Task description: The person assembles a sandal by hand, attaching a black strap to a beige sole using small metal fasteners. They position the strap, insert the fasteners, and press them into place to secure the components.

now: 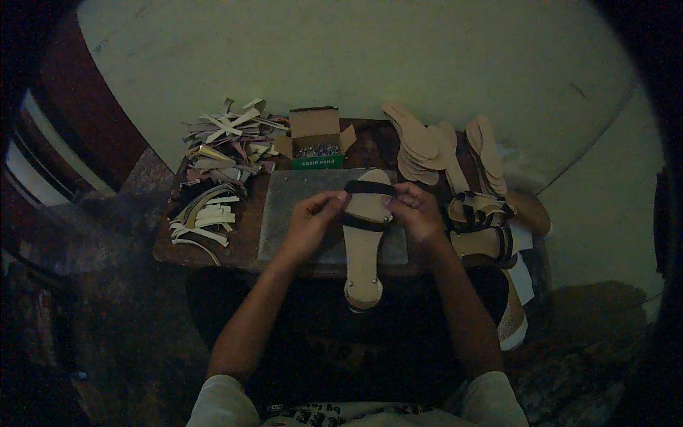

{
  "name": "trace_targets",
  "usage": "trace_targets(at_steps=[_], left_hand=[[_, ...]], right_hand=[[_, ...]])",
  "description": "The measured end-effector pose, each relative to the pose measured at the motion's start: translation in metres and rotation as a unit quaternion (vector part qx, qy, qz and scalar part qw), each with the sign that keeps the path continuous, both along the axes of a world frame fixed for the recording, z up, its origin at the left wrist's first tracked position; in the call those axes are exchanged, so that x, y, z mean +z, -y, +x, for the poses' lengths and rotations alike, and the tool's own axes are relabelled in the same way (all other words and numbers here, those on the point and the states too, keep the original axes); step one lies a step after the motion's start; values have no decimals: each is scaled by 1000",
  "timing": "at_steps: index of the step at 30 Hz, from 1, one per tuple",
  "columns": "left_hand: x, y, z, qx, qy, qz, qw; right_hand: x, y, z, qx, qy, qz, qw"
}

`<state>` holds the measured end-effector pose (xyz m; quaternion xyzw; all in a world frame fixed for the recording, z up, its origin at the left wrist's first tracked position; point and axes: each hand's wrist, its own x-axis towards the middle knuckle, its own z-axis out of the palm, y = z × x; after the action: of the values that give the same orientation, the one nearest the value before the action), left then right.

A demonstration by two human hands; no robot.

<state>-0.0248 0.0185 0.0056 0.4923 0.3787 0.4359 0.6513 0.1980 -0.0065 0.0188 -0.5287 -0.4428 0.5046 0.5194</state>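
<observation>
Between my two hands is a beige sandal sole [366,249] with two dark straps across its front half. Its toe points away from me, and its heel, with small shiny nail heads, hangs past the table's near edge. My left hand [316,217] pinches the left side, at the left end of the front strap [370,188]. My right hand [416,210] grips the opposite side, fingers closed around the edge near that strap's right end. The second strap [364,223] crosses lower down. Beneath lies a grey flat slab [284,213] on the brown table.
An open cardboard box of nails [316,139] stands behind the slab. Strap strips [231,142] pile up at the left, with pale strips [210,217] nearer. Loose insoles [420,146] lie at the far right, and finished-looking strapped sandals [480,220] lie nearer. A wall rises behind.
</observation>
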Motion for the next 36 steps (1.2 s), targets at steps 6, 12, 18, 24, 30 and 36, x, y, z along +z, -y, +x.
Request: trace_targets(at_steps=[6, 12, 18, 24, 30, 36], left_hand=[[-5, -3, 0, -2, 60, -53, 997], [0, -1, 4, 33, 2, 17, 999], [1, -2, 1, 15, -81, 57, 995], [17, 2, -3, -38, -123, 92, 987], [10, -7, -12, -70, -73, 58, 993], [12, -3, -14, -94, -47, -11, 994]], right_hand=[[0, 1, 4, 17, 4, -4, 1000], [0, 0, 6, 31, 30, -13, 999], [-14, -4, 8, 4, 74, 14, 997], [-13, -4, 11, 12, 120, 9, 993], [-6, -1, 7, 5, 39, -3, 999], [-5, -1, 6, 24, 4, -10, 1000]])
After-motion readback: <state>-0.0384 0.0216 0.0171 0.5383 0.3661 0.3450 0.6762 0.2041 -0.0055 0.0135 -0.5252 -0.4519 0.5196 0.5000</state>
